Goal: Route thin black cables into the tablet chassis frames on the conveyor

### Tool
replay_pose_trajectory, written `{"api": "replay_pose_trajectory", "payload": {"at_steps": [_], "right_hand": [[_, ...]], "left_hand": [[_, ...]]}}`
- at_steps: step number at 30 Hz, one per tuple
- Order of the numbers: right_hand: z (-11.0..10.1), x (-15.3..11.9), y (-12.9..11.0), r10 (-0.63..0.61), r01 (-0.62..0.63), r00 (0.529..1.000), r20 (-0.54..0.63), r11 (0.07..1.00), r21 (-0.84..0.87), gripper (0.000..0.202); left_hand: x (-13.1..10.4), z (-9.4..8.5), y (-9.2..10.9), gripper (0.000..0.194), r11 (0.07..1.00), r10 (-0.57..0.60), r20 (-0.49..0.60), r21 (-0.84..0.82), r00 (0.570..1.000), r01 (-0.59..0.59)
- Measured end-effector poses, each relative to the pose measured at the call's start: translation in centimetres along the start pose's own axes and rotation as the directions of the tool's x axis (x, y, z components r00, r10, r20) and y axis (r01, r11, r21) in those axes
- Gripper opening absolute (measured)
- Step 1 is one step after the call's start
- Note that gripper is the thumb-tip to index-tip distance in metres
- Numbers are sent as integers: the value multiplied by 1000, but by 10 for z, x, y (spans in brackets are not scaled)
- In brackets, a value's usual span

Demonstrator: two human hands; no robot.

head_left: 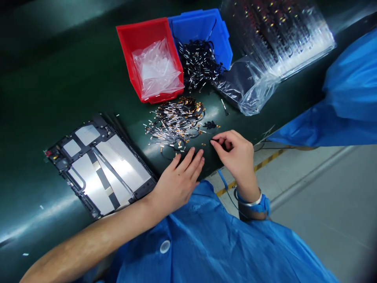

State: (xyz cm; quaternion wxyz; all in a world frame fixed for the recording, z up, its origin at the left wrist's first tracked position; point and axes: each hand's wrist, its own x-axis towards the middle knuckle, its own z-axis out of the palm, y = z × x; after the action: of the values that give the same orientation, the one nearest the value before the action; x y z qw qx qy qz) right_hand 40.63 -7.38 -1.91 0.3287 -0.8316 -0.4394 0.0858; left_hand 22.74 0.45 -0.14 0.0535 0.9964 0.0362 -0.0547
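On the bench [29, 98], a device frame [101, 169] lies left. Farther off, a red bin [160, 98] holds plastic [157, 70]. The cable pile [176, 118] sits right of the frame, the left hand [182, 181] at its near edge, grip released, fingers outstretched. A blue bin [222, 43] stands beyond. The right hand [235, 153] pinches thumb to forefinger, right of the pile; I cannot tell whether it grasps anything.

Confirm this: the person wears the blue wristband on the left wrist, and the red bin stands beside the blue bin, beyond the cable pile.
The wrist is wrong: the head view shows the blue wristband at the right hand. The red bin does stand beside the blue bin, beyond the cable pile.
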Motion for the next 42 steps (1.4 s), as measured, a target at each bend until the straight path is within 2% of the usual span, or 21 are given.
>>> {"api": "replay_pose_trajectory", "payload": {"at_steps": [7, 16, 20, 32, 37, 42], "right_hand": [[7, -9, 6, -118, 125, 986, -117, 991, 54, 12], [9, -7, 6, -135, 137, 988, -76, 990, 28, 12], [11, -10, 1, -200, 205, 977, -74, 977, 57, 11], [17, -17, 0, -402, 383, 906, -129, 911, -150, 13], [16, -22, -1, -473, 442, 874, -109, 869, -223, 14], [15, -25, -3, -415, 393, 905, -92, 900, -187, 14]], "left_hand": [[0, 0, 0, 54, 1000, 3, -36, 2, 999, -3], [0, 0, -1, 52, 999, 2, -8, -44, 1000, -2], [0, 1, -1, 52, 998, 0, -26, -58, 1000, -1], [2, -1, -1, 55, 996, -16, -3, -86, 1000, 15], [3, -2, -1, 57, 993, -20, 21, -113, 1000, 22], [3, -1, -2, 55, 991, -22, 32, -133, 999, 26]]}}
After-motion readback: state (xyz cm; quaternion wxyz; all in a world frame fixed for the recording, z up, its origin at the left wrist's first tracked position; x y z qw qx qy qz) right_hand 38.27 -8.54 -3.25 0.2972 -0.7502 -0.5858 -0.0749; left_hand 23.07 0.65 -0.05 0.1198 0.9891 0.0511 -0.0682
